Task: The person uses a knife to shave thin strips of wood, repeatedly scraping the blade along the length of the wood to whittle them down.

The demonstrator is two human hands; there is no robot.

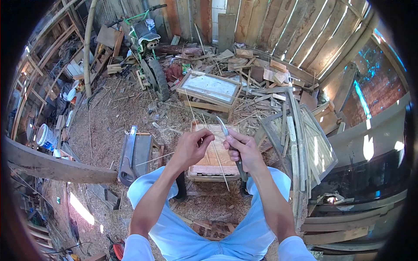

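Observation:
My right hand is wrapped round a knife; its dark handle points down and its curved, pale blade rises above the thumb. Close to its left, my left hand is closed, thumb and fingertips pinched together at a thin wooden strip that slants down between the hands. Another thin strip stands up beyond the left knuckles. Under both hands is a low wooden box-like block with a light brown top, between my knees.
A handsaw lies on a small dark bench to the left. Ahead are a wooden-framed tray and a small motorbike. Scrap wood is heaped at the back right, with long planks leaning at right. A white bucket stands far left.

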